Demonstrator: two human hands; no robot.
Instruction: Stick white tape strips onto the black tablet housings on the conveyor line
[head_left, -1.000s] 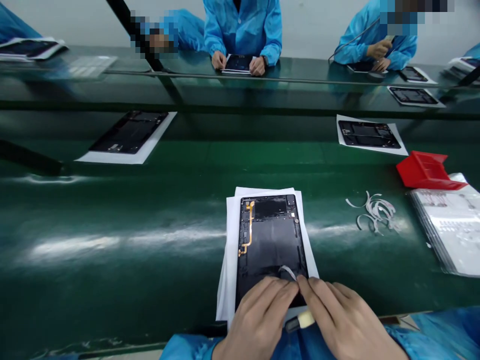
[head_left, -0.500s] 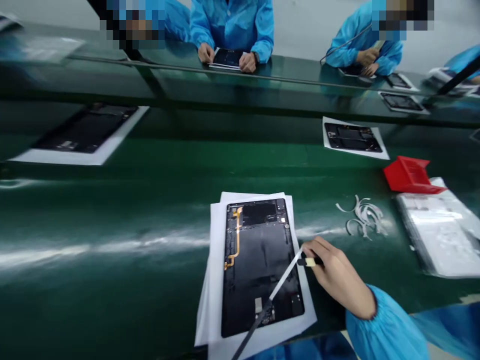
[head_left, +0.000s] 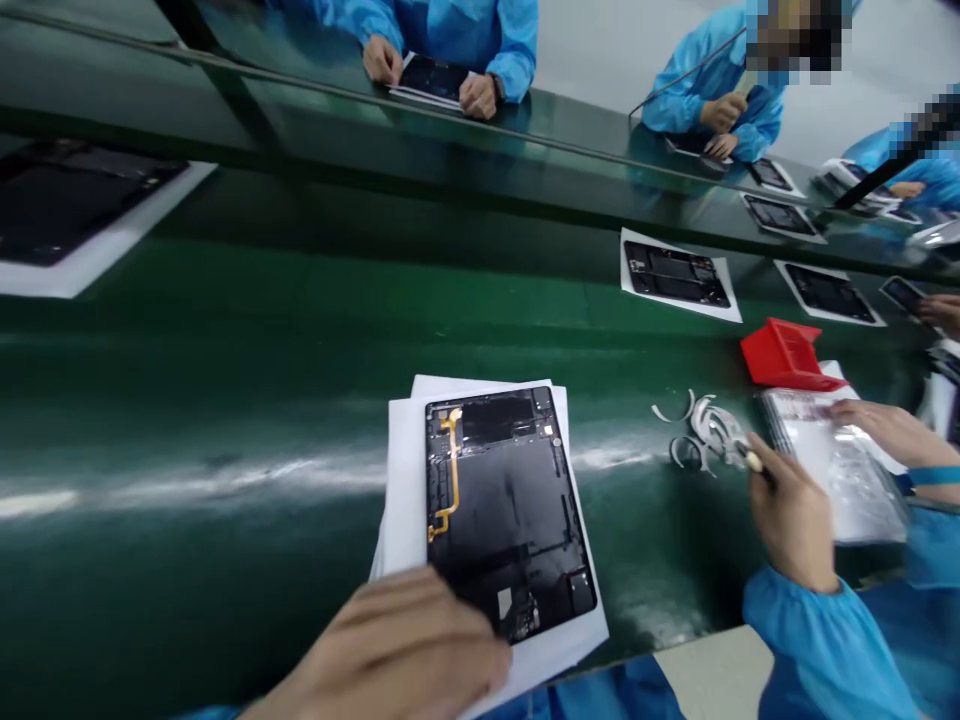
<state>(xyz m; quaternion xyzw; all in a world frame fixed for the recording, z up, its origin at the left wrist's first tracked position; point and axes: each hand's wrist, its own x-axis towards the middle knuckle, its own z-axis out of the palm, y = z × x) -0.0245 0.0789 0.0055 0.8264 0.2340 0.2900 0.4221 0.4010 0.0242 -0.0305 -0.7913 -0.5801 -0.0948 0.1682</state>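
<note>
An opened tablet (head_left: 510,500) lies on white paper sheets (head_left: 405,480), its black inside facing up with an orange flex cable (head_left: 454,470) along the left. Over its lower left corner is my left hand (head_left: 405,640), smeared by motion, so its grip is unclear. My right hand (head_left: 795,515) is closed around a small dark tool with a cream band (head_left: 754,461); its exact kind is hard to make out. The tool's end is at a pile of curled white strips (head_left: 712,425) on the green table.
A red bin (head_left: 791,355) stands beyond the strips. A co-worker's hand (head_left: 892,430) rests on a stack of clear plastic bags (head_left: 840,480) at right. More opened tablets, one at the back (head_left: 675,272), lie on paper. Co-workers sit across the bench.
My right hand has moved right from the tablet to the strip pile; the long white and black strip no longer stretches from it. My left hand has come into view, as has a co-worker's hand.
</note>
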